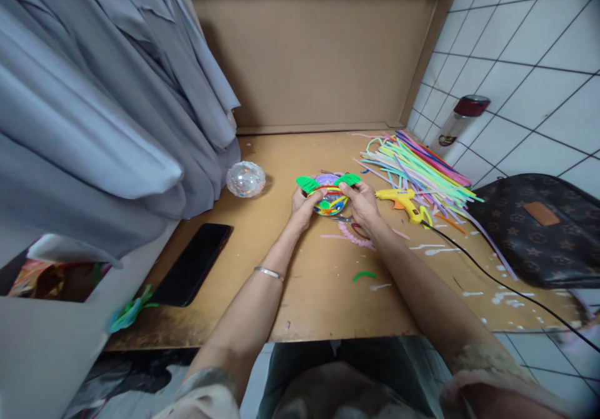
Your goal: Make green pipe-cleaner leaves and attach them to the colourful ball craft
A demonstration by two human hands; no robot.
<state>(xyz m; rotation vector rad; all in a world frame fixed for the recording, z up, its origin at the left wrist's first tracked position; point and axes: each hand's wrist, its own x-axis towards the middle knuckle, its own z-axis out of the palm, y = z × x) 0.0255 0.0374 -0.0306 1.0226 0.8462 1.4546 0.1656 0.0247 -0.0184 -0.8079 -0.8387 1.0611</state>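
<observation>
Between my two hands, above the middle of the table, is a round, colourful pipe-cleaner craft (330, 204) with yellow, red, blue and purple parts. Two green leaf-like pieces (347, 180) stick out at its upper left and upper right. My left hand (304, 205) grips its left side, with the thumb laid over the front. On the right side my right hand (360, 201) pinches it near the green piece. Just below lie a pair of scissors (360, 231), partly hidden, and a curved pink fuzzy strip (351, 236). The far side of the craft is hidden.
A yellow glue gun (404, 202) with a black cord lies right of my hands, before a heap of coloured pipe cleaners (417, 166). A clear ball (246, 179) and black phone (193, 265) are left. A dark patterned bag (539, 231) and red-lidded jar (457, 125) stand right.
</observation>
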